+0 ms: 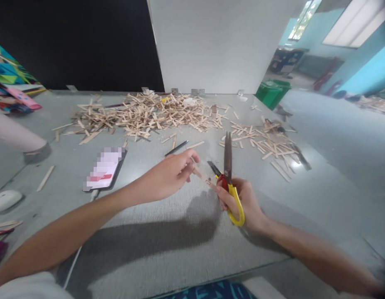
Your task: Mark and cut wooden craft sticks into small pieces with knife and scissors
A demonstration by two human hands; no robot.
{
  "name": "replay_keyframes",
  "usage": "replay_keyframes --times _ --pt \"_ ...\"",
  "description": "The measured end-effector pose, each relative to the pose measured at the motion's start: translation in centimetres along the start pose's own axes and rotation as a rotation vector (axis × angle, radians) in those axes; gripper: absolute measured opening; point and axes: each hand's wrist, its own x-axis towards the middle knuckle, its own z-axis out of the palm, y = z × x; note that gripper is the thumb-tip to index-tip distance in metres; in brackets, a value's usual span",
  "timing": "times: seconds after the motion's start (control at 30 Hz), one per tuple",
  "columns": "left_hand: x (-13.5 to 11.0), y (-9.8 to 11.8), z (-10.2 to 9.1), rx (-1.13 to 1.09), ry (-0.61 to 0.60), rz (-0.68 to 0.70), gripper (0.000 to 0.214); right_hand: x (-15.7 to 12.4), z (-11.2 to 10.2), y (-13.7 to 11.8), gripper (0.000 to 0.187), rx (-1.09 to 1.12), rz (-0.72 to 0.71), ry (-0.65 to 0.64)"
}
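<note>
My left hand (pixel 167 174) is closed in a pinch on a short piece of wooden stick (pixel 197 172) above the grey table. Facing it, my right hand (pixel 242 203) is shut on scissors (pixel 228 166) with yellow handles, their dark blades pointing away from me. Between the right fingertips there also seems to be a small wooden bit (pixel 211 185), with something red close by. A dark blade with a yellow edge, like a cutter knife (pixel 213 168), shows just left of the scissors; whether it is held or lies on the table I cannot tell.
A large heap of wooden sticks (pixel 149 116) lies along the back, and a smaller pile (pixel 270 139) at right. A pen (pixel 176 148) and a cabled phone (pixel 105 168) lie nearer. A white mouse-like object (pixel 7 201) and another person's arm (pixel 16 133) are at left.
</note>
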Motion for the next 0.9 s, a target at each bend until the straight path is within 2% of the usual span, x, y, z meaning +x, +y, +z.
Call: replay_keyframes --times 0.1,0.2,0.27,0.3,0.37,0.5,0.57,0.7,0.9 --pt "0.0 -0.2 -0.2 0.080 -0.034 0.091 0.025 0.3 -0.1 0.2 0.046 -0.032 0.007 -0.012" --pt "0.1 0.3 -0.8 -0.075 -0.301 0.089 0.032 0.6 -0.1 0.3 0.047 -0.033 0.014 -0.013" --pt "0.0 0.9 -1.3 -0.161 -0.494 0.052 0.029 0.6 -0.4 0.3 0.047 -0.045 0.004 -0.042" --pt "-0.2 1.1 -1.5 -0.182 -0.535 0.037 0.025 0.6 -0.5 0.4 0.046 -0.059 -0.020 -0.083" --pt "-0.7 1.5 -2.1 -0.227 -0.480 0.014 0.019 0.4 -0.8 0.6 0.043 -0.074 -0.091 -0.181" --pt "-1.8 2.3 -2.9 -0.415 -0.155 -0.011 0.013 -0.3 -1.3 1.0 0.043 -0.112 -0.160 -0.303" --pt "-2.3 2.7 -2.9 -0.492 -0.080 0.015 0.012 -0.5 -1.3 0.9 0.047 -0.223 -0.179 -0.351" --pt "-3.1 3.6 -2.4 -0.546 -0.051 0.066 0.021 -1.0 -1.0 0.3 0.050 -0.401 -0.257 -0.342" --pt "-4.0 4.4 -1.9 -0.567 -0.039 0.031 0.021 -1.0 -0.9 0.1 0.046 -0.494 -0.325 -0.287"
